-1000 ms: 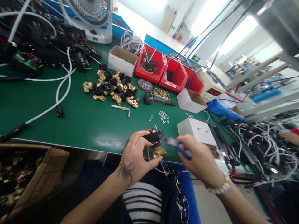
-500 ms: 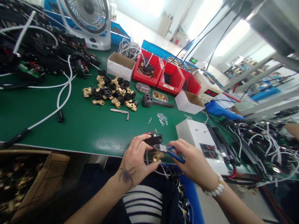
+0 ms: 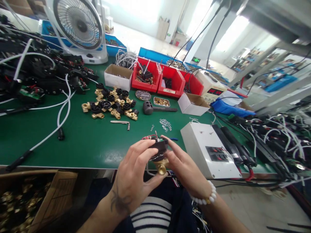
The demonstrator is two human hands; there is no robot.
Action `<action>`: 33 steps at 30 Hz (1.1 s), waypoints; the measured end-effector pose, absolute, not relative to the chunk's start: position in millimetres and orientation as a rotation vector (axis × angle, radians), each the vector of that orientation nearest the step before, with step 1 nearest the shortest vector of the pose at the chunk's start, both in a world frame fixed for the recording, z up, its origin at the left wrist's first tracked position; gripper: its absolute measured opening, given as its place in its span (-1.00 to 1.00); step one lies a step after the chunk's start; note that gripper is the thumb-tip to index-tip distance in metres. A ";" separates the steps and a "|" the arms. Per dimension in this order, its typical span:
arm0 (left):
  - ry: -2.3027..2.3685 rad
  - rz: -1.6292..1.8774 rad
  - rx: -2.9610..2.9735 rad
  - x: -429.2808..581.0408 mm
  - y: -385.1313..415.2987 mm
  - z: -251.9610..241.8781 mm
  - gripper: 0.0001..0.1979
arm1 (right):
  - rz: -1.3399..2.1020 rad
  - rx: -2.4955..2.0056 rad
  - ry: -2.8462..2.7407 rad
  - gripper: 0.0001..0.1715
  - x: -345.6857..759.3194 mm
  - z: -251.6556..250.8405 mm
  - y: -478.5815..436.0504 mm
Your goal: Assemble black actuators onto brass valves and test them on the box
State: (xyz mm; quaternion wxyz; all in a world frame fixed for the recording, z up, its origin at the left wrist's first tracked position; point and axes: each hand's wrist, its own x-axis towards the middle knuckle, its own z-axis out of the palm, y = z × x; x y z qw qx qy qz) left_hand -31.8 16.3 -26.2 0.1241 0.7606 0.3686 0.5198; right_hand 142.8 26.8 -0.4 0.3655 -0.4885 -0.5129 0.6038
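Note:
My left hand (image 3: 133, 165) grips a black plastic housing (image 3: 159, 148) joined to a brass valve fitting (image 3: 161, 167), fingers across the housing and thumb under the brass. From the other side, my right hand (image 3: 183, 168) closes its fingers against the same assembly. Red wires and a bit of green circuit board show at the housing's top, and a pale cable loops below. Just beyond my right fingers, a blue handle (image 3: 174, 139) of the pliers lies on the green table (image 3: 97, 145); the rest is hidden. Metal clips (image 3: 166, 125) lie ahead of my hands.
Several brass fittings with black caps (image 3: 116, 103) are heaped at mid-left, near a dark mallet (image 3: 148, 108). Red bins (image 3: 171, 81) line the back. A switch box (image 3: 206, 152) stands right; cables and black units (image 3: 279, 142) crowd beyond. A fan (image 3: 80, 26) stands back left.
The blue-handled pliers have left my right hand and lie on the table. My right hand now holds the assembly together with my left. The view has shifted slightly.

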 end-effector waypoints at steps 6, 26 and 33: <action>1.050 1.469 1.581 -26.2 12.7 -19.3 -0.40 | 1.721 -1.074 -0.826 -0.26 130.2 13.5 14.3; 0.835 1.240 0.626 -7.1 16.7 -24.5 -0.56 | 1.684 -1.072 -1.091 -0.08 132.5 8.5 6.7; 0.777 1.115 0.468 -11.5 16.2 -15.1 -0.52 | 0.279 -1.713 -1.823 -0.64 244.6 54.0 80.1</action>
